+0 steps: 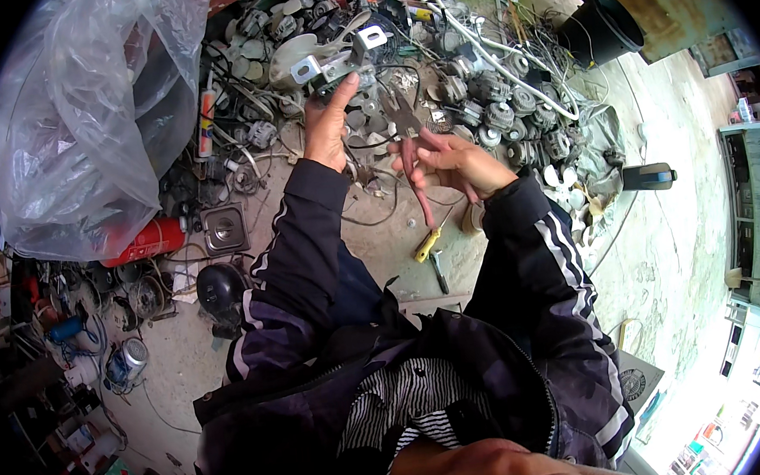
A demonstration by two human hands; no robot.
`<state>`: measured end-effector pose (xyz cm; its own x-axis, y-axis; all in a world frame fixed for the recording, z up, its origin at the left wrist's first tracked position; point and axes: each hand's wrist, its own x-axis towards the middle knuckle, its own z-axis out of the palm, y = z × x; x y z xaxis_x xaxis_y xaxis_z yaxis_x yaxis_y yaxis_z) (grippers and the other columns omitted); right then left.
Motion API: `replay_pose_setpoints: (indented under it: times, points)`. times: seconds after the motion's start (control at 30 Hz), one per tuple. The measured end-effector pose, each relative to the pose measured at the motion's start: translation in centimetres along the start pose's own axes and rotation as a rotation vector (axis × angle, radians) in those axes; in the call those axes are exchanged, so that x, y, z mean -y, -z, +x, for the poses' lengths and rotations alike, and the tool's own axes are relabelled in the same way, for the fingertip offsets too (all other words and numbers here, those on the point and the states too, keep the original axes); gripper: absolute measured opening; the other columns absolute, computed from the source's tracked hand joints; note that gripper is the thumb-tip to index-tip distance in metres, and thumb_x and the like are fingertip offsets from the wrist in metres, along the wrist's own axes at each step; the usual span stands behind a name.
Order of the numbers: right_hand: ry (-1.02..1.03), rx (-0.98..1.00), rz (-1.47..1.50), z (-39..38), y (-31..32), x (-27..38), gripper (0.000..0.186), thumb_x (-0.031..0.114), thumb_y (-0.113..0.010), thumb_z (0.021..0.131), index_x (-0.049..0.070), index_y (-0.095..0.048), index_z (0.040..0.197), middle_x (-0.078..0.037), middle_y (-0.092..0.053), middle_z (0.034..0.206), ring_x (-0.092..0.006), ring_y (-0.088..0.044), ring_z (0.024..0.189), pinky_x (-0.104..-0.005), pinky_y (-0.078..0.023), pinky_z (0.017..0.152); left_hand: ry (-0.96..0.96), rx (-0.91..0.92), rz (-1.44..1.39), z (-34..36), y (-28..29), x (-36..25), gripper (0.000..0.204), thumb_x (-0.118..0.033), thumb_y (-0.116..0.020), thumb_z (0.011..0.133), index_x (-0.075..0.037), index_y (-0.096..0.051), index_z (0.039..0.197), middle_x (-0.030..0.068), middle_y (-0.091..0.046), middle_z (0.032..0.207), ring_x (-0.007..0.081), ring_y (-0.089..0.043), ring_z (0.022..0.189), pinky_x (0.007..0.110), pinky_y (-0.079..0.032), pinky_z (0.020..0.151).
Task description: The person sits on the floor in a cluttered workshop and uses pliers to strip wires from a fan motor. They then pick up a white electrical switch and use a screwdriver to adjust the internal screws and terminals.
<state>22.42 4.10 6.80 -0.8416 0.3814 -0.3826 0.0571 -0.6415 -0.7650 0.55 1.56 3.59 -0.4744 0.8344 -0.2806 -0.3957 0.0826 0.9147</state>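
Observation:
My left hand [329, 125] is closed on a metal part with silver slotted brackets [335, 62], thumb up along its near side. A black cable runs from around it toward the right. My right hand [450, 165] grips large pliers [406, 115] by the red handles, their metal jaws pointing up and left beside the part. On the concrete floor below lie a yellow-handled screwdriver [425, 245] and a dark-handled tool [438, 271].
Piles of small motors [499, 107], cables and white parts surround my hands. A plastic bag [85, 118] covers the upper left, above a red cylinder [152, 237]. A steel tray [226, 229] sits left, a black bucket [605, 28] upper right, a dark boxy object [649, 178] right.

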Motion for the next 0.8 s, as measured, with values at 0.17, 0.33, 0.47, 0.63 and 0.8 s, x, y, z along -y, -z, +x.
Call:
replay_pose_setpoints:
  times: [0.17, 0.33, 0.47, 0.63, 0.8]
  points:
    - [0.081, -0.236, 0.029, 2.0, 3.3, -2.3, 0.037, 0.016, -0.050, 0.096, -0.002, -0.045, 0.129, -0.009, -0.058, 0.116, -0.0119, -0.059, 0.091, -0.0260, -0.049, 0.086, 0.181, 0.041, -0.076, 0.2, -0.1, 1.3, 0.057, -0.049, -0.081, 0.068, -0.018, -0.058, 0.110, -0.0092, -0.051, 0.094, 0.0034, -0.039, 0.070, 0.018, -0.032, 0.050]
    - [0.122, -0.315, -0.448, 1.7, 3.9, -3.2, 0.019, 0.011, -0.054, 0.092, -0.003, -0.054, 0.105, -0.009, -0.061, 0.092, -0.0140, -0.058, 0.065, -0.0264, -0.049, 0.065, 0.300, 0.072, -0.162, 0.6, 0.2, 1.7, 0.053, -0.049, -0.081, 0.069, -0.019, -0.060, 0.108, -0.0099, -0.053, 0.089, 0.0034, -0.039, 0.066, 0.019, -0.031, 0.049]
    - [0.078, -0.273, -0.694, 1.9, 3.7, -3.8, 0.011, 0.009, -0.054, 0.091, -0.001, -0.051, 0.095, -0.006, -0.057, 0.076, -0.0120, -0.048, 0.051, -0.0284, -0.041, 0.053, 0.289, -0.004, -0.121, 0.7, 0.3, 2.2, 0.052, -0.050, -0.080, 0.069, -0.019, -0.061, 0.105, -0.0105, -0.053, 0.088, 0.0029, -0.038, 0.064, 0.018, -0.029, 0.048]
    - [0.234, -0.331, -0.581, 3.0, 4.0, -4.1, 0.012, 0.011, -0.053, 0.092, -0.001, -0.051, 0.097, -0.005, -0.056, 0.077, -0.0111, -0.049, 0.054, -0.0282, -0.041, 0.051, 0.204, -0.017, 0.003, -0.2, -0.7, 2.2, 0.050, -0.049, -0.080, 0.068, -0.018, -0.062, 0.103, -0.0113, -0.053, 0.087, 0.0020, -0.037, 0.064, 0.017, -0.026, 0.047]
    - [0.197, -0.352, -0.596, 3.4, 3.9, -4.1, 0.014, 0.014, -0.052, 0.091, 0.001, -0.050, 0.094, -0.003, -0.051, 0.068, -0.0115, -0.045, 0.041, -0.0288, -0.038, 0.038, 0.100, -0.013, -0.025, -0.9, -1.7, 2.6, 0.049, -0.047, -0.081, 0.067, -0.018, -0.063, 0.102, -0.0119, -0.053, 0.087, 0.0014, -0.036, 0.064, 0.017, -0.026, 0.047]
